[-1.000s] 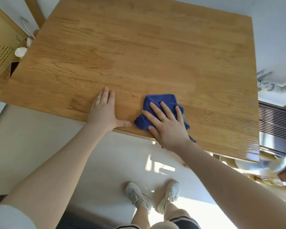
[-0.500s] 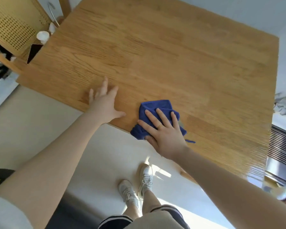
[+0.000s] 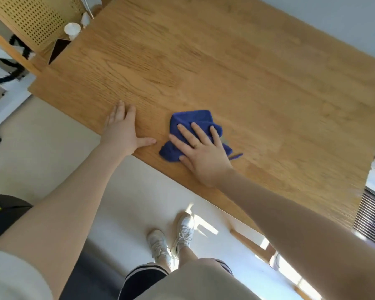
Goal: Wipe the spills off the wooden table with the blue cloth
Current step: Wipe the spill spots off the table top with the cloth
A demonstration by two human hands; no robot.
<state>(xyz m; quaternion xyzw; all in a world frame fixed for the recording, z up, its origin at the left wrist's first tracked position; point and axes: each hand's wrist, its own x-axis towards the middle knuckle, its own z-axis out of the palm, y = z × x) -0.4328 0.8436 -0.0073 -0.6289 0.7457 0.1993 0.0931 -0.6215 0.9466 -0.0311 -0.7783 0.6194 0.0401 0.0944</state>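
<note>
Right hand [image 3: 204,156] flat on blue cloth [image 3: 193,122], left hand [image 3: 121,131] spread on wooden table [image 3: 247,83]

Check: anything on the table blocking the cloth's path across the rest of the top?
Nothing visible. The right hand presses flat on the blue cloth near the front edge; the left hand rests beside it, apart. The wooden table beyond is bare.

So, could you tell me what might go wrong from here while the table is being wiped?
The blue cloth is bunched near the near edge of the wooden table, one corner about at the edge; a stroke toward the body could drag it, and any liquid, onto the floor. The right hand covers only part of the crumpled cloth, so it may smear instead of lifting the spill. The left hand lies flat on the wood and could slide if that patch is wet.
</note>
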